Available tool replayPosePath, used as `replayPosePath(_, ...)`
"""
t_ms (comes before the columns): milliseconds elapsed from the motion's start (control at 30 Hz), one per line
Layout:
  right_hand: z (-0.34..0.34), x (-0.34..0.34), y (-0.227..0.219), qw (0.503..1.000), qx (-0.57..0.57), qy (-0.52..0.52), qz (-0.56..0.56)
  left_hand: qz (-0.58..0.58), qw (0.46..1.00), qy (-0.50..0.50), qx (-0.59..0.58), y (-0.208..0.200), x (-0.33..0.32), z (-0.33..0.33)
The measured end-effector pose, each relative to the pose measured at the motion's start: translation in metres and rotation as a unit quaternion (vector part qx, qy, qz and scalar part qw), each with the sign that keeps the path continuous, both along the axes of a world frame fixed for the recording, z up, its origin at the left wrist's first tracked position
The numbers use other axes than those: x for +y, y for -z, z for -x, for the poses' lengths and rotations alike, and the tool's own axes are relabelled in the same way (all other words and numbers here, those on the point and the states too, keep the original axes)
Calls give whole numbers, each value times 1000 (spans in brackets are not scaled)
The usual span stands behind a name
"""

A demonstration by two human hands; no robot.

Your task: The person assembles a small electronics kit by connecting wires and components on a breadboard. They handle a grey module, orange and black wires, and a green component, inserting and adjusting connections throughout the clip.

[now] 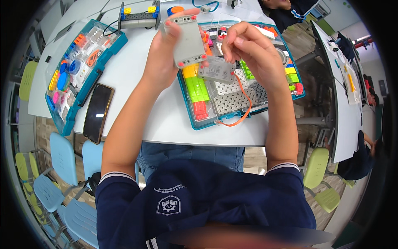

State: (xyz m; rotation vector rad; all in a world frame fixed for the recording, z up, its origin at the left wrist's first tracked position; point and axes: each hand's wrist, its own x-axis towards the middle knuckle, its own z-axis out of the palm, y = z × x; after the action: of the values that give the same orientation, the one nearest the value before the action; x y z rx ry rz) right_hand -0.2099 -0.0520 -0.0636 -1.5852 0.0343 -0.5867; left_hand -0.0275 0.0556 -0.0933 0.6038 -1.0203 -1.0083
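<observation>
My left hand (pixel 161 60) holds a flat grey plastic block (pixel 188 43) up over the case, its fingers wrapped behind it. Red pins sit at the block's corners. My right hand (pixel 261 52) is raised to the right of it with thumb and fingertips pinched together; what they hold, if anything, is too small to make out. Below and between the hands is a second grey box (pixel 216 69) with printing and red pins; I cannot tell whether it rests on the case's contents. An orange cable (pixel 249 103) loops near it down to the front edge of the teal case (pixel 197 124).
The case holds coloured building bricks (pixel 197 89) and grey perforated plates (pixel 234 101). At left lie a second parts case (pixel 68 83) and a phone (pixel 98 112). A grey built assembly (pixel 139 16) stands at the back. Blue chairs (pixel 62 157) line the left.
</observation>
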Motion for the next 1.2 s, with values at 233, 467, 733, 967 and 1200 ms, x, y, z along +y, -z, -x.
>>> replayPosePath(233,1,8,0,997,54,42,-22,162,878,-338,-299,-1,6,15)
replayPosePath(467,1,10,0,997,75,14,-18,259,744,-420,-450,-8,6,13)
replayPosePath(733,-1,15,-1,994,105,-1,6,229,701,-435,-517,-9,6,11)
replayPosePath(967,0,14,0,995,93,-12,-32,221,742,-409,-483,-5,5,14)
replayPosePath(1200,1,15,-2,995,94,-11,-26,212,767,-384,-468,-6,6,15)
